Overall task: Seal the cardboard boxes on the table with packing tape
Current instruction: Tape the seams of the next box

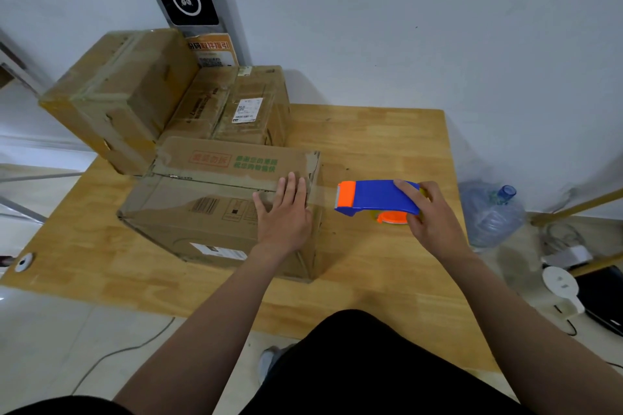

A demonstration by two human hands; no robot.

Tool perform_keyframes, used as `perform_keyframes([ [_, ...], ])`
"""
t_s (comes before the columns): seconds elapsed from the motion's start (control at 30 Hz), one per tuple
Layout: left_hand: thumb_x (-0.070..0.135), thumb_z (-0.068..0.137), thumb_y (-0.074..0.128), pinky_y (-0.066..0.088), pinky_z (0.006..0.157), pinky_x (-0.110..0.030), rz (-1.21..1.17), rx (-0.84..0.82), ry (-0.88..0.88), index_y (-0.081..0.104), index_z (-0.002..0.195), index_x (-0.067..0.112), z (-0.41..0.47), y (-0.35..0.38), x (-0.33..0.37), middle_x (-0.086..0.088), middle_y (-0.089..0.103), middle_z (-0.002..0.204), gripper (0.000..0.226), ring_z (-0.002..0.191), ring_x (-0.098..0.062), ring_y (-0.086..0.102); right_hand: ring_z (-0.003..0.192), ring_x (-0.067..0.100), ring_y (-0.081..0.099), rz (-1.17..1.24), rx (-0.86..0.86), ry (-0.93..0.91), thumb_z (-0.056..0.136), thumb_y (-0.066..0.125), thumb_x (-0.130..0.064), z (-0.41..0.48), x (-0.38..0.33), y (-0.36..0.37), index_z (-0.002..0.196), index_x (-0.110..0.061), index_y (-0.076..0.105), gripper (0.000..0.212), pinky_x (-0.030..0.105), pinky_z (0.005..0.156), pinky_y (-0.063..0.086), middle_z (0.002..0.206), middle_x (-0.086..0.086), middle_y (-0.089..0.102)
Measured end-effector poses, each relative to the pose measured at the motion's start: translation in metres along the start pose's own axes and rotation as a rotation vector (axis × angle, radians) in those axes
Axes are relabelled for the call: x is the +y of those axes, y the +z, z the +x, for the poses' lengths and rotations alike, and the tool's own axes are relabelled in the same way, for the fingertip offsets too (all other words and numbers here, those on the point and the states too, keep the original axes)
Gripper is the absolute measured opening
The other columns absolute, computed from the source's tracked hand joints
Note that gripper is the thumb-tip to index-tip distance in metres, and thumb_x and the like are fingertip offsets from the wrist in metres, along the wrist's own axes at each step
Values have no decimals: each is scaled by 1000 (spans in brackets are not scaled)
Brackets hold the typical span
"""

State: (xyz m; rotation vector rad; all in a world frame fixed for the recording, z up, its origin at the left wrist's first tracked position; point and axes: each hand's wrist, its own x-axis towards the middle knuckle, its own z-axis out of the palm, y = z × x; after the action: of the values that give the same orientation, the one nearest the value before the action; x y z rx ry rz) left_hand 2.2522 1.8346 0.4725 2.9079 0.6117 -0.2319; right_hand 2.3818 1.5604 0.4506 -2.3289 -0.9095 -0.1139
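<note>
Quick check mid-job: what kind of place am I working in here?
Likely a small office or home room used for packing, not a warehouse: taped cardboard boxes grouped on a wooden table against a plain white wall, and a water-cooler bottle on the floor.

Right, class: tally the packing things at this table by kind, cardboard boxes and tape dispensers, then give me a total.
Cardboard boxes: 3, namely the front box, the left box and the rear box (seam down its top, counted as one)
Tape dispensers: 1, the blue and orange tape dispenser held in the right hand
Total: 4
</note>
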Motion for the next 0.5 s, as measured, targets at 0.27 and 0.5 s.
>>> perform_keyframes([
  [0.27,32,109,20,-14,116,-71,-57,-19,40,-7,161,41,-1,-3,1,1,-20,170,60,156,-18,-22,86,17,48,-62,-44,76,90,60,-4,-4,-6,-1,151,-43,35,76,34,61,50,119,4,41],
  [0.5,23,110,24,-19,108,-76,-74,-110,76,12,150,67,0,-10,3,-7,-26,168,61,152,-30,-30,100,24,48,-145,-114,153,92,52,-4,6,-31,6,150,-44,37,72,40,65,54,115,3,39],
])
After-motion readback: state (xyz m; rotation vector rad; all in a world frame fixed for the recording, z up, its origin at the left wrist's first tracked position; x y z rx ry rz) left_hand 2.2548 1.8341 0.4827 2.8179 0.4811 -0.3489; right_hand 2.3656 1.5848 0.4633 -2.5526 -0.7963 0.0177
